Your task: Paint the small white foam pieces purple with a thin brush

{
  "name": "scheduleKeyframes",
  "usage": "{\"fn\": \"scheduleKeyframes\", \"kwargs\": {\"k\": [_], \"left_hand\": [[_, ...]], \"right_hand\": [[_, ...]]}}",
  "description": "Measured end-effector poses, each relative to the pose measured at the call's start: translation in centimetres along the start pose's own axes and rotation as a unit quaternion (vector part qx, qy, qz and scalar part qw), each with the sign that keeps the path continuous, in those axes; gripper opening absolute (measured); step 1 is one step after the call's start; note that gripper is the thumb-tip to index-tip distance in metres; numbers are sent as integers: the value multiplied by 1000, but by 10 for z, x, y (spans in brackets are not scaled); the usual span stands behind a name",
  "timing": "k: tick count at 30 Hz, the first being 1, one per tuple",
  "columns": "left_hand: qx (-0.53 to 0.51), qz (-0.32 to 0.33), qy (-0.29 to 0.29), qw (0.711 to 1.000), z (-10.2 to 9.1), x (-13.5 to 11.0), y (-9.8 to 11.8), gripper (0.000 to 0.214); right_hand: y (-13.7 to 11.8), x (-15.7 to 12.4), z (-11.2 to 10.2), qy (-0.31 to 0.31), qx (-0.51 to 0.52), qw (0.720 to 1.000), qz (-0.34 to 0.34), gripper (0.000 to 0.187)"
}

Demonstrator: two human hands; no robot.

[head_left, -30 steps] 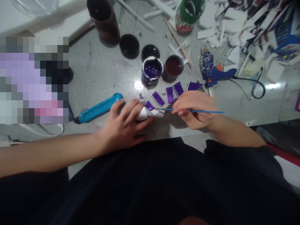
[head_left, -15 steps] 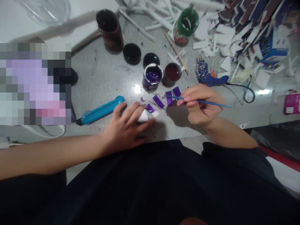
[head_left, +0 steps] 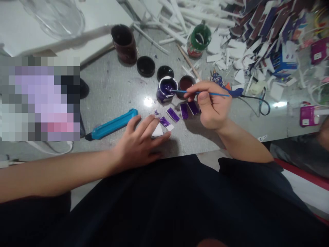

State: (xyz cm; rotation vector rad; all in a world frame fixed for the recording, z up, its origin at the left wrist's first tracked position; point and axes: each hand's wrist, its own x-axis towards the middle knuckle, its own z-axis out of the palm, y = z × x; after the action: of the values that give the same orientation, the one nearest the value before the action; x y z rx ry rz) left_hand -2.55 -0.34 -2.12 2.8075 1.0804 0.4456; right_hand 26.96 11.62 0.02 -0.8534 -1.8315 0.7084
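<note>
From left to right, we have a white piece [head_left: 157, 130] with no paint showing on it, partly covered by our left hand [head_left: 141, 137], then a row of small strips on the table [head_left: 123, 92]. The first strip [head_left: 166, 122] is purple over its far part, while its near end is bare white, so we judge it about half coated. The next three strips, the slanted one [head_left: 172, 115], the upright one [head_left: 184, 111] and the last one [head_left: 193, 107], look purple across their tops. What we can see left to coat is that white end; whether more strips lie behind our right hand [head_left: 212, 106], we cannot tell.

As for fingers, those of our left hand are spread apart, palm down, near the blue cutter [head_left: 115, 124]. The white piece shows between two of them, touching at least one; how firmly it is pressed, we cannot tell. Our right hand's thumb and fingers are pinched together on the thin blue brush [head_left: 180, 91]. Its tip is inside the mouth of the purple paint jar [head_left: 164, 97], seemingly at the paint, beside the brown cup [head_left: 186, 82].
</note>
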Motion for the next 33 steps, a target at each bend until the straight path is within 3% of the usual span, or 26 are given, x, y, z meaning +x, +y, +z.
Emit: {"fn": "scheduleKeyframes", "kwargs": {"k": [7,10,15,20,28,33], "left_hand": [[0,2,-3,1000,-2,1,0,86],[-4,0,-3,1000,-2,1,-1,89],[-5,-3,-19,1000,-2,-1,-1,90],[6,4,1,1000,-2,-1,0,85],[-18,-5,0,1000,-1,-2,0,83],[-41,-19,-17,999,0,-3,0,86]], "right_hand": [[2,1,-1,124,1,992,-35,40],[-3,-1,-4,139,15,988,-59,41],[-11,-12,-14,40,92,992,-81,36],[-9,-20,-22,-85,91,986,-115,29],[-5,-27,-25,-135,6,987,-88,32],[-5,-26,-23,-114,42,991,-64,33]]}}
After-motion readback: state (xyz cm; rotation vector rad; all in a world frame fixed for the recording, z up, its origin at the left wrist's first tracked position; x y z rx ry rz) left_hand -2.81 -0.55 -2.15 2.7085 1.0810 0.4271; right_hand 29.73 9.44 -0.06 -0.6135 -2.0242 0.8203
